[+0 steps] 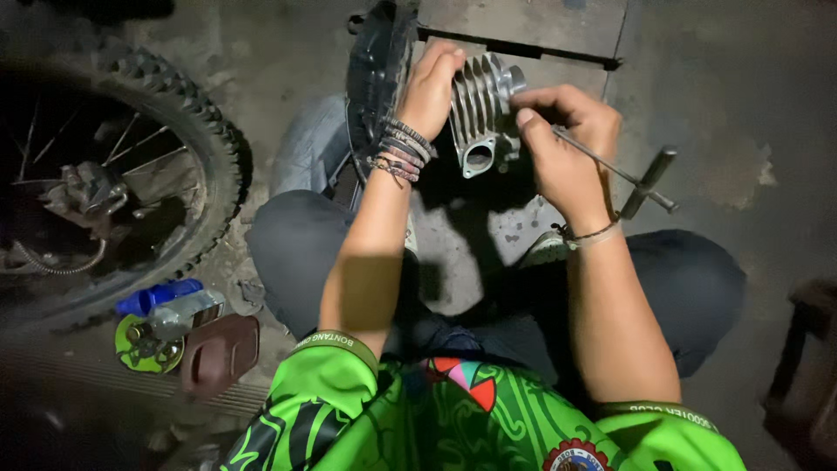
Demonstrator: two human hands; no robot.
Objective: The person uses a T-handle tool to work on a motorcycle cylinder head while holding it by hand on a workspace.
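Both hands on a finned engine cylinder, held above the knees.

The right hand (567, 144) has its fingers closed on a T-handle wrench (629, 177) set against the finned metal cylinder (482, 112); the left hand (430, 87) grips the cylinder's other side. Farther left stands a knobby motorcycle wheel (187, 131).

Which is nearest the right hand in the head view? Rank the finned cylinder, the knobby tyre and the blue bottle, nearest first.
1. Finned cylinder: beside the right hand, at its fingertips, top centre.
2. Knobby tyre: far left, beyond the left hand.
3. Blue bottle: lower left, on the floor by the tyre.
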